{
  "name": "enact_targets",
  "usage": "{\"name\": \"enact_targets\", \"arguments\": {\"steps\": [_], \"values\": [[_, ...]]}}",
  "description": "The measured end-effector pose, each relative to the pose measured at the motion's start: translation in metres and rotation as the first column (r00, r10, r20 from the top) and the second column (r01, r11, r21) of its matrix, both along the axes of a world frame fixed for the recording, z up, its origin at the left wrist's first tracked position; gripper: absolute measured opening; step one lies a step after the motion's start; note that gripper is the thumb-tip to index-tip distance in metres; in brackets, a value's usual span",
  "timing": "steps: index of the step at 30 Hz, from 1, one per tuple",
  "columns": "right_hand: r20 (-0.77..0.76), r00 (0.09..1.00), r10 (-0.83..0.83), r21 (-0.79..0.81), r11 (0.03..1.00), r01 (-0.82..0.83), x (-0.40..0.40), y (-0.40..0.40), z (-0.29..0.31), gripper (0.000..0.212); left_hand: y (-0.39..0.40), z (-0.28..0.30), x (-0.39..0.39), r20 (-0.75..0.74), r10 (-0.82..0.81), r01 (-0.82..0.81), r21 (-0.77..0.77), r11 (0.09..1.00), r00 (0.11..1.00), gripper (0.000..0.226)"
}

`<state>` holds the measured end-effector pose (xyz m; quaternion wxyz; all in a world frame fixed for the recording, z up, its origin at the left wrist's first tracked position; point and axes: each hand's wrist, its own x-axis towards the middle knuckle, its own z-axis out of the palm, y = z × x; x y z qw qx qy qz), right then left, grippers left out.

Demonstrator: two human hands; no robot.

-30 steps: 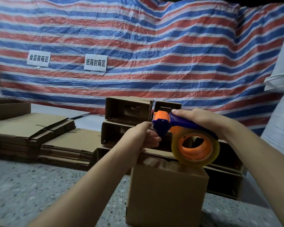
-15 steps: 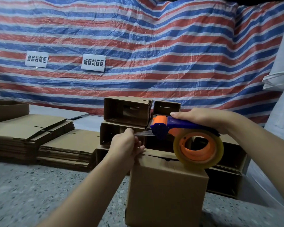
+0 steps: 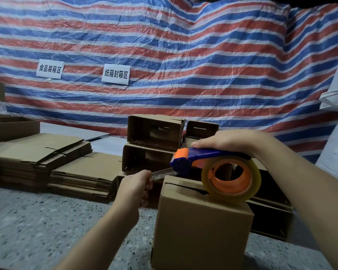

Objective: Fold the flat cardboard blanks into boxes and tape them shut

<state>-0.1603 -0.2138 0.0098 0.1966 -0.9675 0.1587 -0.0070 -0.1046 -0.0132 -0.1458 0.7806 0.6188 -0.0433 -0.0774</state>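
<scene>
A folded brown cardboard box (image 3: 201, 227) stands upright in front of me, its top flaps nearly closed with a dark gap between them. My right hand (image 3: 228, 141) grips the blue and orange tape dispenser (image 3: 191, 158) over the box top; its clear tape roll (image 3: 231, 178) rests on the box. My left hand (image 3: 137, 184) sits just left of the box's top edge and pinches the free end of the tape strip (image 3: 163, 173), drawn out from the dispenser's mouth. Flat cardboard blanks (image 3: 37, 154) lie stacked at the left.
Several folded open boxes (image 3: 154, 131) lie on their sides behind the one I work on. Another open box (image 3: 12, 127) sits at far left. A striped tarp (image 3: 164, 55) with two paper signs hangs behind. The table (image 3: 37, 227) has a speckled grey top.
My left hand has pulled the tape end out leftward and down from the dispenser, away from the box top. The dispenser has lowered a little toward the box.
</scene>
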Motion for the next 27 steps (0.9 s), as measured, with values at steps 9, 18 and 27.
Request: {"name": "enact_targets", "arguments": {"steps": [9, 18, 27], "values": [[-0.041, 0.998, 0.039, -0.027, 0.999, -0.04, 0.005, 0.013, 0.001, 0.047, -0.007, -0.027, 0.001, -0.056, -0.085, 0.087, 0.044, 0.995, 0.995, 0.036], [-0.05, 0.997, 0.051, -0.01, 0.999, -0.051, 0.007, 0.011, -0.001, 0.048, -0.015, -0.038, 0.002, 0.001, -0.097, 0.096, 0.068, 0.993, 0.995, 0.039], [-0.075, 0.995, 0.07, 0.024, 0.997, -0.068, 0.004, 0.015, 0.0, 0.043, -0.019, -0.045, 0.0, -0.04, -0.045, 0.052, 0.202, 0.978, 0.998, 0.056]]}}
